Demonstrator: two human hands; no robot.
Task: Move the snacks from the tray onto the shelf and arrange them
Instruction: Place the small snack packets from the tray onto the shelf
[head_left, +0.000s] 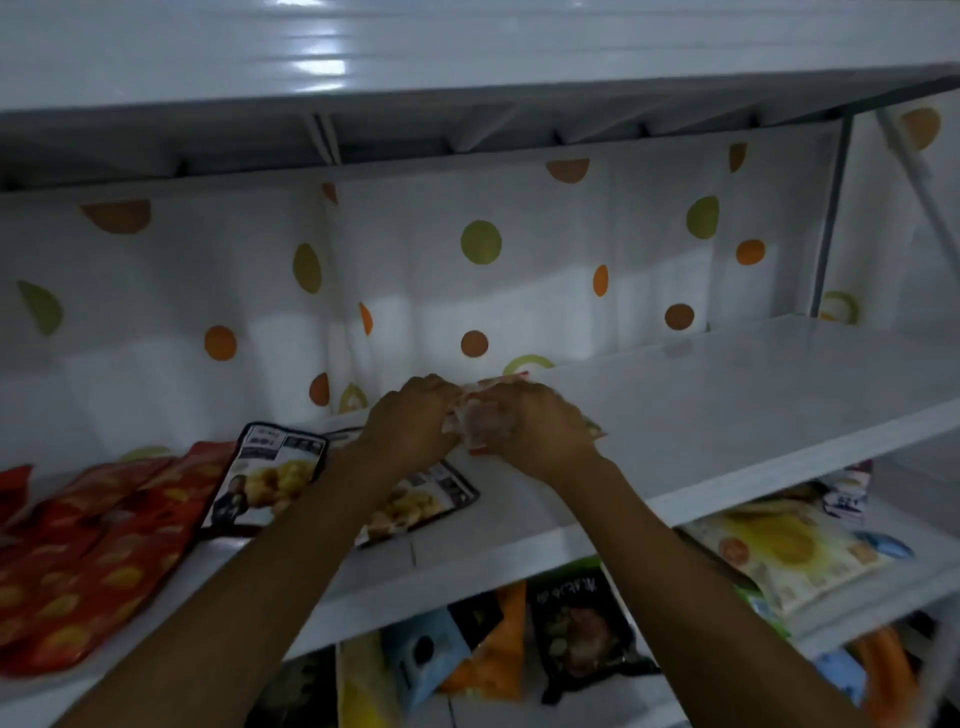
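Observation:
Both of my hands reach onto the white shelf (727, 415). Between them lies a pale pink-and-white snack packet (475, 418), low on the shelf board near its back. My left hand (410, 421) holds the packet's left end and my right hand (535, 423) covers and grips its right part. Most of the packet is hidden under my fingers. Left of my hands lie two black packets with yellow snack pictures (265, 478), and further left several red-and-yellow packets (98, 540).
A dotted white curtain (483, 244) backs the shelf. Another shelf board (467, 78) hangs close overhead. Below the shelf edge sit more snack bags: a yellow-and-white one (779, 551), a dark one (582, 618), and orange and blue ones (467, 654).

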